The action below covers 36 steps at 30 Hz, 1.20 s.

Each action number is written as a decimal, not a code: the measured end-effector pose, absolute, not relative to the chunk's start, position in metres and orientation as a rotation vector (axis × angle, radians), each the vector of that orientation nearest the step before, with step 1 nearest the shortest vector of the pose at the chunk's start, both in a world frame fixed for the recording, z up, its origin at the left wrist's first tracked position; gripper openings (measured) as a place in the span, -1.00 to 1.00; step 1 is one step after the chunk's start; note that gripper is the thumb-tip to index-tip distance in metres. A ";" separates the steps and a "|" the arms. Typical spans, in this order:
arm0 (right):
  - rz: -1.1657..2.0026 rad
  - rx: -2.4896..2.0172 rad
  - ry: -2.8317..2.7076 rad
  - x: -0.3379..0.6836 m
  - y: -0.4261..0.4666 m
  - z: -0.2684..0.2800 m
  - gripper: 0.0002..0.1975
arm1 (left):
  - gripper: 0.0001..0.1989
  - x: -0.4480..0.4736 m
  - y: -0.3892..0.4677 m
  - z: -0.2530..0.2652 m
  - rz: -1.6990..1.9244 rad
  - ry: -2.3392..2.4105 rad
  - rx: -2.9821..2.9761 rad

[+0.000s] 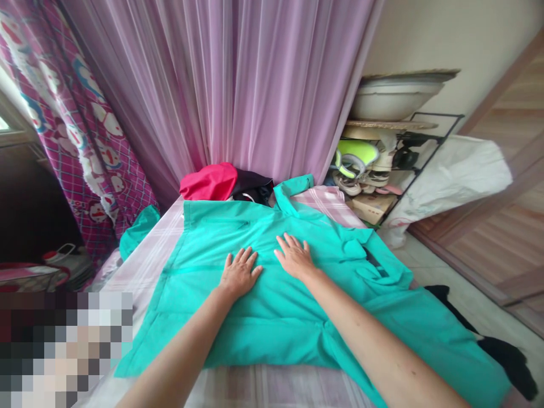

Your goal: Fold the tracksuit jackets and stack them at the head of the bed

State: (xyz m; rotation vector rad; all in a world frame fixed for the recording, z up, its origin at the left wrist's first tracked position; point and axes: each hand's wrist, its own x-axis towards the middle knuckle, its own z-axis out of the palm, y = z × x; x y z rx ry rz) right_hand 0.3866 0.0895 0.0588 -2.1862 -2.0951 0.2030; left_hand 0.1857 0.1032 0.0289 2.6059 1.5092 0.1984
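A teal jacket (280, 306) lies spread across a bed with a pink and white checked sheet (161, 232). Its collar end points to the right, and one sleeve stretches toward the lower right corner. Another sleeve is folded at the far side, near the curtain. My left hand (241, 273) rests palm down on the jacket's middle, fingers spread. Just right of it, my right hand (296, 258) also lies flat on the fabric with its fingers apart. Neither hand grips the cloth. A zipped pocket (244, 225) shows beyond my left hand.
Red and black clothes (210, 181) are heaped at the bed's far edge against a purple curtain (263, 102). On the right stands a rack (419, 170) with shoes and a basin (395, 97). Black cloth (505, 351) lies low at the right; teal cloth (139, 229) sits far left.
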 end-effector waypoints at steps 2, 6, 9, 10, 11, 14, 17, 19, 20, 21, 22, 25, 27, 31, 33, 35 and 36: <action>0.122 -2.106 -2.099 0.382 0.101 0.063 -0.42 | -0.44 0.185 0.101 0.033 0.180 1.508 2.599; 0.237 -2.095 -2.202 0.372 0.121 0.053 -0.42 | -0.45 0.188 0.100 0.043 0.144 1.516 2.588; 0.267 -2.121 -2.195 0.371 0.124 0.044 -0.41 | -0.51 0.191 0.112 0.050 0.213 1.511 2.622; 0.258 -2.115 -2.194 0.371 0.124 0.042 -0.42 | -0.52 0.192 0.118 0.051 0.242 1.500 2.639; 0.249 -2.111 -2.193 0.372 0.123 0.042 -0.42 | -0.52 0.194 0.124 0.052 0.259 1.483 2.654; 0.239 -2.107 -2.188 0.374 0.122 0.043 -0.43 | -0.48 0.199 0.140 0.045 0.234 1.435 2.651; 0.247 -2.091 -2.204 0.377 0.127 0.045 -0.44 | -0.45 0.202 0.147 0.035 0.217 1.453 2.610; 0.256 -2.108 -2.194 0.378 0.134 0.045 -0.44 | -0.46 0.203 0.148 0.031 0.225 1.469 2.597; 0.262 -2.131 -2.177 0.378 0.139 0.045 -0.44 | -0.47 0.203 0.147 0.030 0.223 1.476 2.591; 0.270 -2.160 -2.153 0.378 0.142 0.045 -0.44 | -0.48 0.203 0.147 0.031 0.220 1.483 2.583; 0.279 -2.184 -2.129 0.378 0.146 0.044 -0.44 | -0.50 0.203 0.146 0.033 0.216 1.492 2.574; 0.276 -2.174 -2.084 0.377 0.150 0.043 -0.47 | -0.54 0.204 0.144 0.038 0.231 1.511 2.547; 0.254 -2.138 -2.059 0.377 0.149 0.043 -0.51 | -0.58 0.204 0.142 0.040 0.295 1.519 2.543; 0.284 -2.135 -2.042 0.378 0.152 0.047 -0.54 | -0.61 0.202 0.140 0.033 0.459 1.568 2.540; 0.346 -2.149 -2.078 0.379 0.158 0.052 -0.50 | -0.60 0.200 0.140 0.028 0.501 1.597 2.546; 0.397 -2.158 -2.109 0.379 0.166 0.059 -0.48 | -0.59 0.199 0.141 0.025 0.534 1.604 2.574; 0.406 -2.159 -2.115 0.378 0.168 0.062 -0.48 | -0.59 0.198 0.141 0.023 0.556 1.603 2.591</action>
